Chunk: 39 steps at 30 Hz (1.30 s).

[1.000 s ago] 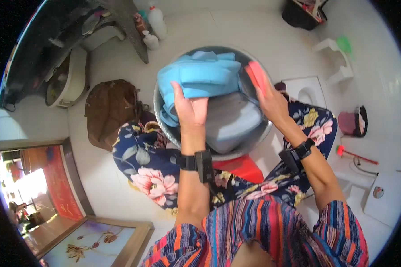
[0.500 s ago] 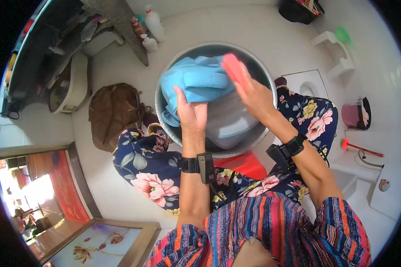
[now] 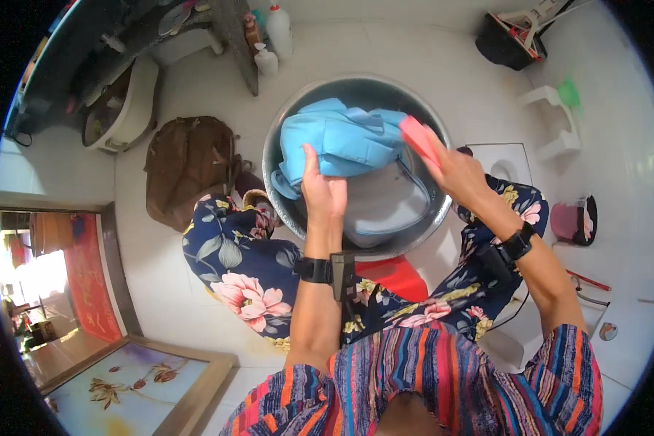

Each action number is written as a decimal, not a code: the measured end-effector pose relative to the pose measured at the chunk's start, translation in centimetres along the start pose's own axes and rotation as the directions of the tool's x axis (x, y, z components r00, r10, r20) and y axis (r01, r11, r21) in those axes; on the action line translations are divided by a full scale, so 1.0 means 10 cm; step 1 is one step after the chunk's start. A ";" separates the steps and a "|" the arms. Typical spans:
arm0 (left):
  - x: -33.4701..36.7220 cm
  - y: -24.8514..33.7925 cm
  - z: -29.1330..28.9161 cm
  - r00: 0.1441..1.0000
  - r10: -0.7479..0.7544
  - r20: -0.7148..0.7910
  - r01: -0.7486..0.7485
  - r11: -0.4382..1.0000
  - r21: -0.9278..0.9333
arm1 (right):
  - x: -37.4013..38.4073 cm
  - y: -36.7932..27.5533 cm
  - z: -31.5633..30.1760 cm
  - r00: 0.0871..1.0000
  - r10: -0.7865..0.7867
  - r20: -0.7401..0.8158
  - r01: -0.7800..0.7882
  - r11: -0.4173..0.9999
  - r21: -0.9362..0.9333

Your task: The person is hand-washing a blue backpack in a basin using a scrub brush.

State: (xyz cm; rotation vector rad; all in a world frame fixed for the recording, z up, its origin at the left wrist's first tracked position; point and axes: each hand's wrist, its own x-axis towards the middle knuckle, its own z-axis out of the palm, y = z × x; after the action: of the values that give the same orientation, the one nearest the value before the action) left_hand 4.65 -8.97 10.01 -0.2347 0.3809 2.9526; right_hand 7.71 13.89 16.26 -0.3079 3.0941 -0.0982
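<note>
A light blue cloth bag [image 3: 334, 145] lies bunched up in a large round metal basin [image 3: 272, 182], and its strap loops over greyish water. My left hand [image 3: 323, 192] grips the bag's near edge, with the thumb on top and the fingers beneath the cloth. In my right hand [image 3: 458, 174] is a pink scrubbing brush [image 3: 421, 139], raised at the bag's right side. It is slightly blurred, and its bristles are hidden. My right fingers are wrapped around its back.
A brown backpack [image 3: 189, 171] lies on the floor to the left. Pump bottles [image 3: 267, 59] stand at the far left, a black dustpan [image 3: 503, 43] at the far right. A white stool [image 3: 559, 120] and a pink bucket [image 3: 570, 221] are along the right. Something red [image 3: 392, 277] sits below the basin.
My right hand has drawn the brush back to the right, off the bag's top. The left hand still holds the bag. The whole view has shifted slightly.
</note>
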 end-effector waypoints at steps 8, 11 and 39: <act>-0.01 0.03 -0.05 0.993 0.078 -0.085 -0.071 0.994 0.083 | 0.90 -1.19 0.08 0.951 -0.288 -0.116 0.306 0.932 0.193; 0.00 0.14 -0.06 0.985 0.137 -0.104 -0.131 0.990 0.061 | 0.38 -0.31 0.36 0.989 -0.121 0.087 0.109 0.985 0.130; -0.36 0.09 -0.29 0.769 0.291 -0.570 0.069 0.848 0.525 | 0.27 0.80 3.46 0.821 0.571 -0.032 -0.502 0.746 0.437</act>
State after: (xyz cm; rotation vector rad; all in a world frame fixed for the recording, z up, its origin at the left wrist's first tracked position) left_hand 8.35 -11.10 8.10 -1.1772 1.2988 2.6365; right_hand 4.79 19.09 -18.89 0.6443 3.0545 -0.7773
